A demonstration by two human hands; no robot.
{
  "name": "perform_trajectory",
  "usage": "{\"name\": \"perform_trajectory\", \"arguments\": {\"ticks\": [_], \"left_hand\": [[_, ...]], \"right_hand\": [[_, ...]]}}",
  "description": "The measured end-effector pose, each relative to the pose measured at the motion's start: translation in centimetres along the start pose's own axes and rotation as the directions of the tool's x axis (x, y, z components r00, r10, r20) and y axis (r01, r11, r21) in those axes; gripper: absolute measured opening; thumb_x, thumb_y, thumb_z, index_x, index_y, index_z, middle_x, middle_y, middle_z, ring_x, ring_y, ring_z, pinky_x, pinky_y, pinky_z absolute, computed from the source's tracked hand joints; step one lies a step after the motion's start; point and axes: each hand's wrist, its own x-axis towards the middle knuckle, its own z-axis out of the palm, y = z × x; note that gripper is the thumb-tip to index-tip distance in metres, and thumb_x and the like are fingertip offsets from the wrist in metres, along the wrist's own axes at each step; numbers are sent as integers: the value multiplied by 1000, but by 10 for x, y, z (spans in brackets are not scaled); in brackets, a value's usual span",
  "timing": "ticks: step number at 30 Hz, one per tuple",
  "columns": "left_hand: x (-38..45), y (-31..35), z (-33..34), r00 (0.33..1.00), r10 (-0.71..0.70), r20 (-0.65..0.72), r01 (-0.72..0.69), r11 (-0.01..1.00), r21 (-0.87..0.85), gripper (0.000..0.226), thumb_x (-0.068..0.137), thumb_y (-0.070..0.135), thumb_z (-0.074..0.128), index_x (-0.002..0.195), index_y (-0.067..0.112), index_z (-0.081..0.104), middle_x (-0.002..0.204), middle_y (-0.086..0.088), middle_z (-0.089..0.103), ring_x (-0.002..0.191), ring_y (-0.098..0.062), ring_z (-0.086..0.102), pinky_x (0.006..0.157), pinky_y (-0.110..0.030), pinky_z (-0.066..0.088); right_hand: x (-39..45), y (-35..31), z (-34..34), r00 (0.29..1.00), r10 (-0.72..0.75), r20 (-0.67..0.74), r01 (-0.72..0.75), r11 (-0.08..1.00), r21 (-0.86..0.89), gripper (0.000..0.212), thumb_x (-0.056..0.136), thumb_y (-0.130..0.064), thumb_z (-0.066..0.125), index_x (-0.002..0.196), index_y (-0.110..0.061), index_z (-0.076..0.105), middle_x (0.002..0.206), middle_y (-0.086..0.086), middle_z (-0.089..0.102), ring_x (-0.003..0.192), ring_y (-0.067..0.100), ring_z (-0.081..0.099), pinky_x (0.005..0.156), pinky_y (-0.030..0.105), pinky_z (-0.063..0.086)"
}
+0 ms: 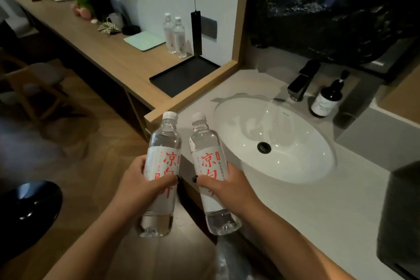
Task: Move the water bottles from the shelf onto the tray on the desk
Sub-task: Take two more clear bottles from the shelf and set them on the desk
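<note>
The water bottles (pixel 162 166) are clear, glossy plastic with paper-like labels. The desk (pixel 109 52) is matt wood, its tray (pixel 181 77) matt black. The sink (pixel 284 143) is glossy white.

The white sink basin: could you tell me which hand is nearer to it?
Right. The right hand, holding a water bottle, is just off the white sink basin, at its near left edge. The left hand, holding the other bottle, is farther left, over the floor.

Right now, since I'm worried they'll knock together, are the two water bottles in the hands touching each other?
Apart. The head view shows a clear strip of floor and counter edge between the left bottle and the right bottle along their whole length.
</note>
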Motion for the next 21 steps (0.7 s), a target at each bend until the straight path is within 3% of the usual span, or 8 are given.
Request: {"name": "perform_trajectory", "arguments": {"ticks": [3, 6, 11, 14, 21], "left_hand": [[34, 5, -16, 1000, 6, 21, -5, 999, -38, 54, 71, 18, 78, 114, 25, 46, 98, 1, 59, 85, -19, 61, 57, -27, 49], [73, 9, -35, 997, 22, 70, -19, 999, -44, 55, 72, 17, 77, 117, 22, 46, 101, -1, 59, 84, -18, 61, 54, -24, 47], [139, 25, -75, 983, 63, 170, -55, 997, -49, 57, 72, 17, 77, 121, 19, 47, 102, -3, 60, 85, -19, 62, 53, -21, 48], [176, 34, -103, 975, 79, 208, -68, 996, -59, 56, 72, 16, 77, 120, 19, 47, 100, -3, 60, 84, -18, 62, 54, -22, 47], [245, 45, -166, 937, 73, 342, -65, 997, -34, 60, 72, 15, 76, 122, 20, 43, 106, -3, 59, 89, -20, 64, 59, -26, 53]], "right_hand": [[24, -19, 14, 1000, -3, -20, 3, 1000, -1, 50, 66, -43, 76, 107, -22, 56, 94, -2, 66, 85, 13, 67, 72, 30, 59], [48, -39, 32, 996, 0, -84, 4, 999, 39, 59, 55, -49, 75, 105, -20, 60, 93, 1, 70, 85, 15, 69, 75, 35, 60], [84, -74, 65, 984, 34, -172, -19, 996, 90, 39, 71, -33, 75, 103, -19, 59, 94, 4, 70, 83, 18, 70, 73, 32, 59], [110, -94, 92, 974, 67, -216, -35, 988, 152, 38, 71, -32, 75, 102, -18, 58, 94, 8, 69, 84, 21, 70, 76, 37, 59], [175, -148, 151, 967, 58, -247, 2, 972, 236, 36, 78, -31, 72, 108, -19, 56, 94, 8, 69, 81, 21, 70, 63, 30, 57]]}}
